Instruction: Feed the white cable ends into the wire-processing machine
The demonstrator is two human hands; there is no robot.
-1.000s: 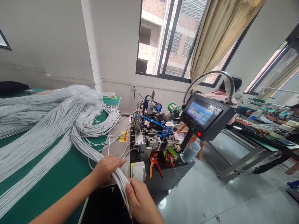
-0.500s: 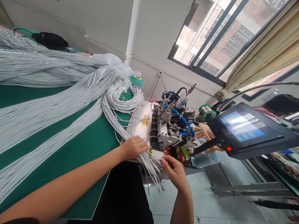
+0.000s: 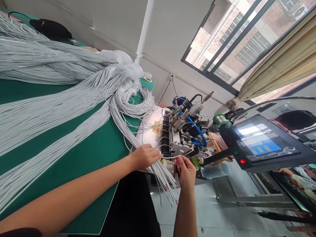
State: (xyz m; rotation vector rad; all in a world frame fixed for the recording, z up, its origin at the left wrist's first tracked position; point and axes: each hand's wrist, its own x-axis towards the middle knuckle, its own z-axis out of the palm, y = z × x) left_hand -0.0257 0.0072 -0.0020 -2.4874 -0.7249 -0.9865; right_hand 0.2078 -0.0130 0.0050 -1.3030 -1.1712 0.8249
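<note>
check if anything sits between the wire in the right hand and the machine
Nothing visible does. The right hand pinches the single wire right by the machine; the left hand rests on the cable bundle lower, clear of it.

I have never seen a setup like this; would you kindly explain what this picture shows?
The picture comes from a camera worn on a person's head, looking down at their two bare hands. The left hand rests on a fan of white cables near the edge of a green mat, where long bundles of cable also lie. The right hand pinches a single cable, its end held at a small benchtop machine with blue hoses. A touchscreen panel stands beside it.
</note>
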